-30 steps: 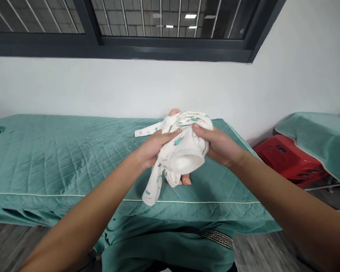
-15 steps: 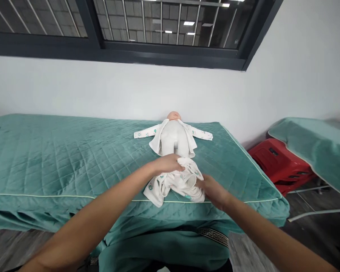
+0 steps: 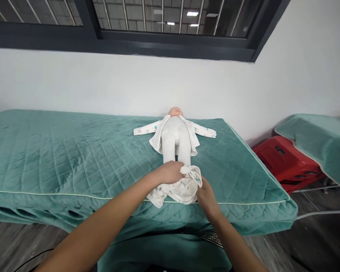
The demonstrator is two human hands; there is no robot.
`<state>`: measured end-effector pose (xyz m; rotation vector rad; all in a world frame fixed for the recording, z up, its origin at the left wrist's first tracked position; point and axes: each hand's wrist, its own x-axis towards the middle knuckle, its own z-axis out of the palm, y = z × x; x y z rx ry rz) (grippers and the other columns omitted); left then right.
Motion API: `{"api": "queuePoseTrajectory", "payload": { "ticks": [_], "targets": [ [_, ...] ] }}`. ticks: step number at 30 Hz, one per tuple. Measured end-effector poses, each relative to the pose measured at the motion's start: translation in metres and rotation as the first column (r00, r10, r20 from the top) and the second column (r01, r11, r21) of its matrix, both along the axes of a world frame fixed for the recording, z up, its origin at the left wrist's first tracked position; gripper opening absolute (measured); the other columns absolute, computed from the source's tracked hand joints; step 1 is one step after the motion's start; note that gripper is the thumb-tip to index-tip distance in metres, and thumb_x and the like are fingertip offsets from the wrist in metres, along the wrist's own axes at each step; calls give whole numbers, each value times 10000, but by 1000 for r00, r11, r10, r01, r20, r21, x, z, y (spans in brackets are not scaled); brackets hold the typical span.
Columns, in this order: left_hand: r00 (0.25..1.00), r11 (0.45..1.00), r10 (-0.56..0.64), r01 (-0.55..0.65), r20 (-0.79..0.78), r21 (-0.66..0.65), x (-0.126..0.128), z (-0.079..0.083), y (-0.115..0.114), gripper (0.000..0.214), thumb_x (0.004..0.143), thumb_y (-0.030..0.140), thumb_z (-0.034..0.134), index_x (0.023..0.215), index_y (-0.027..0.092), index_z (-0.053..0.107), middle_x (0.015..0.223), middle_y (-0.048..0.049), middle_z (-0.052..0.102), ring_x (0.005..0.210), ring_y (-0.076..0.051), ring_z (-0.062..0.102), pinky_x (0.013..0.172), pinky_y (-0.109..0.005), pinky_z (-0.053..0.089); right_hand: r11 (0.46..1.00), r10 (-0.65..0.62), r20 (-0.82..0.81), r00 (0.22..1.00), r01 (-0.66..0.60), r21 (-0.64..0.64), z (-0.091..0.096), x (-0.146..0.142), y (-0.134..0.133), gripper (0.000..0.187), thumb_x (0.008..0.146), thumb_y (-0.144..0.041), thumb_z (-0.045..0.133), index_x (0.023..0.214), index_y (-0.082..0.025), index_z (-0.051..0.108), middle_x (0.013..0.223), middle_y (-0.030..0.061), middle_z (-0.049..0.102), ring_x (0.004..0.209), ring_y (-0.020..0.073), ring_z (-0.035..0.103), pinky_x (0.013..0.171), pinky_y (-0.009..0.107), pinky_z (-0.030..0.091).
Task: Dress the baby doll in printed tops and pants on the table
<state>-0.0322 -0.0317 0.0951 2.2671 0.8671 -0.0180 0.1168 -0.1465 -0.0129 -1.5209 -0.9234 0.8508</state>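
A baby doll (image 3: 176, 130) lies on its back with its head toward the wall, legs pointing at me. An open white baby jacket (image 3: 158, 141) with printed sleeves spreads out beneath its body. At the doll's feet, bunched white printed baby trousers (image 3: 184, 192) rest on the bed's front edge. My left hand (image 3: 171, 172) grips the upper part of the trousers, fingers curled and partly hidden by the cloth. From the right, my right hand (image 3: 206, 194) pinches the trousers' edge near the gathered opening. The doll's feet are hidden behind my left hand and the cloth.
The green quilted bed (image 3: 73, 158) runs along a white wall (image 3: 116, 83) under a dark-framed window (image 3: 170, 47). Off its right side stands a red plastic stool (image 3: 289, 162), partly under another green-covered bed (image 3: 325, 136). A grey wood-look floor (image 3: 22, 241) shows below.
The trousers' gathered opening has shifted slightly down and is bunched tighter between my hands. My right hand has moved a little left and turned more upright. The camera view has shifted slightly.
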Motion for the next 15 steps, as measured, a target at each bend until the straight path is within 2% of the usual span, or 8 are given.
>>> {"api": "queuePoseTrajectory", "payload": {
  "ticks": [3,5,8,11,15],
  "targets": [
    [993,990,25,-8,117,-137,-7,-1,2,306,859,363,630,1101,193,709,1175,-89,745,1063,-292,679,835,-328,490,1000,-11,-94,995,11,0,-1,-1,-2,462,786,-472,728,1172,-220,697,1151,86,756,1069,299,679,948,438,531],
    [980,965,30,23,196,-261,-12,0,3,347,872,392,625,1152,202,703,1196,-67,742,1081,-282,674,855,-326,495,999,-12,-172,985,17,30,-2,0,-3,458,792,-461,739,1177,-218,687,1157,87,754,1042,284,688,924,420,539],
    [966,894,-9,124,258,-431,-23,7,7,471,857,448,674,1267,216,660,1279,-60,709,1130,-271,660,871,-314,506,993,-20,-269,963,50,104,-2,2,0,438,769,-430,771,1148,-227,688,1142,76,759,1008,270,699,882,397,550],
    [958,815,-63,210,278,-539,-31,14,17,587,787,415,772,1328,239,629,1324,-56,682,1185,-264,640,893,-297,514,984,-25,-319,947,79,157,0,3,8,434,729,-392,800,1124,-242,698,1143,62,761,1010,272,701,882,403,559],
    [958,792,77,110,277,-600,-30,18,31,497,752,301,768,1234,213,682,1233,-62,715,1121,-257,664,848,-303,524,978,-13,-307,952,76,194,1,8,26,406,738,-354,789,1121,-243,711,1169,54,759,1047,271,699,950,423,545]
  ]
}}
